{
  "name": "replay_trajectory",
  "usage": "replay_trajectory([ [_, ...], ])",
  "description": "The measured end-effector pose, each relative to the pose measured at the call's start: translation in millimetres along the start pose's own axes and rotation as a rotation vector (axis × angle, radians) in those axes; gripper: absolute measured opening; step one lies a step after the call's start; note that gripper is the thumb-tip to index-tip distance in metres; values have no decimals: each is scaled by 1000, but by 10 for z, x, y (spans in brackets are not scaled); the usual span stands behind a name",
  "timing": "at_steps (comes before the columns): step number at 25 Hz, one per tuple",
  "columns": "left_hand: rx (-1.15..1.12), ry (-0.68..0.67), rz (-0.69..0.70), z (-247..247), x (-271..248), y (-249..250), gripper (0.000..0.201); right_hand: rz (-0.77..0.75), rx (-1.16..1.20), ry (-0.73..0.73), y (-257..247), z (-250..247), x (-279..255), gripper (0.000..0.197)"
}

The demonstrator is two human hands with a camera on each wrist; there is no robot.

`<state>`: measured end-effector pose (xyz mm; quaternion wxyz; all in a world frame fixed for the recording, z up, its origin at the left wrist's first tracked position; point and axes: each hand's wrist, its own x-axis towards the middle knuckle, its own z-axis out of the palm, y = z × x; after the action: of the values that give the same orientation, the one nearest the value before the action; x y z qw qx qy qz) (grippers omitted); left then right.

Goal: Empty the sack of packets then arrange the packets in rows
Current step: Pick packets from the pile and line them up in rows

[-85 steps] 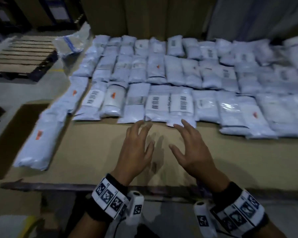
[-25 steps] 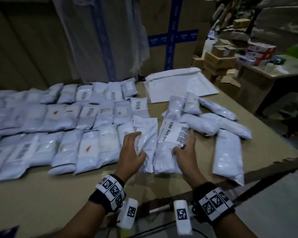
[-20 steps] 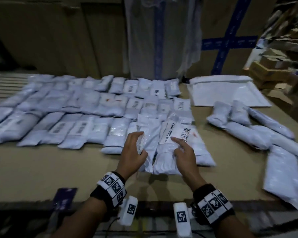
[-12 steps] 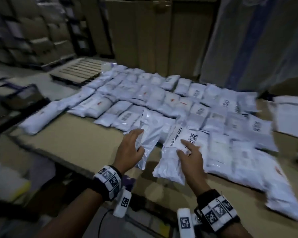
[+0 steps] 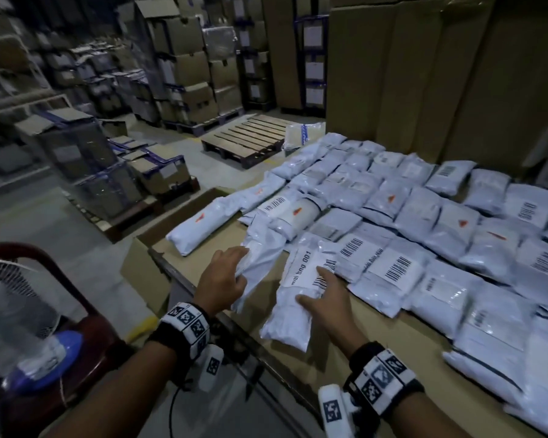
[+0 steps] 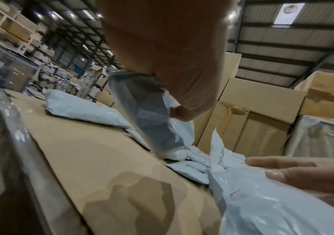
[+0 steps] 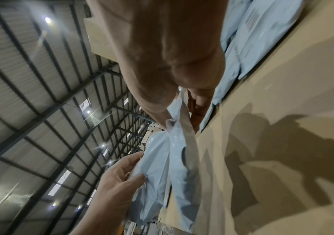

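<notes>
Both hands are over the near left corner of the cardboard-topped table point(image 5: 402, 352), each holding a packet. The left hand point(image 5: 223, 281) grips a plain grey-white packet point(image 5: 260, 263) with fingers curled round its near edge; the packet is tilted, its far end touching the row behind. The right hand point(image 5: 326, 298) holds a labelled packet point(image 5: 301, 298) with a barcode and "001" printed on it, thumb on its left side and fingers spread across the label; its near end sticks out toward the table edge. The two held packets sit just beside each other. The arranged packets point(image 5: 424, 222) cover the table behind and to the right in several rows, edges touching or overlapping, many showing barcodes or small orange marks. One long packet point(image 5: 200, 226) lies apart along the left edge. Off the table: a wooden pallet point(image 5: 247, 140) on the floor, stacked cardboard boxes point(image 5: 187, 71) and a fan point(image 5: 16, 298) at near left. I cannot spot the sack.
</notes>
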<state>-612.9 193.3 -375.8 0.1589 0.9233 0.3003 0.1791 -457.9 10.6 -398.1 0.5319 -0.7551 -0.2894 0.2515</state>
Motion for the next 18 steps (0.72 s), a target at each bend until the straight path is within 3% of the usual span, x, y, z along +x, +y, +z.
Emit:
replay_trajectory([
  [7, 120, -226, 53, -176, 911, -1333, 60, 109, 12, -5, -300, 1295, 879, 76],
  [10, 262, -327, 114, -200, 1164, -1585, 51, 142, -219, 15, -314, 1632, 1093, 75],
  [12, 238, -286, 194, -203, 1284, -1645, 38, 60, -559, 69, -296, 1698, 1111, 68],
  [14, 235, -245, 290, -147, 1417, -1726, 32, -149, -814, 104, -314, 1685, 1139, 60],
  [16, 292, -359, 398, -36, 1500, -1785, 49, -298, -985, 18, -300, 1689, 1221, 62],
  [18, 353, -508, 422, 115, 1515, -1865, 61, -274, -1046, -114, -240, 1764, 1292, 78],
])
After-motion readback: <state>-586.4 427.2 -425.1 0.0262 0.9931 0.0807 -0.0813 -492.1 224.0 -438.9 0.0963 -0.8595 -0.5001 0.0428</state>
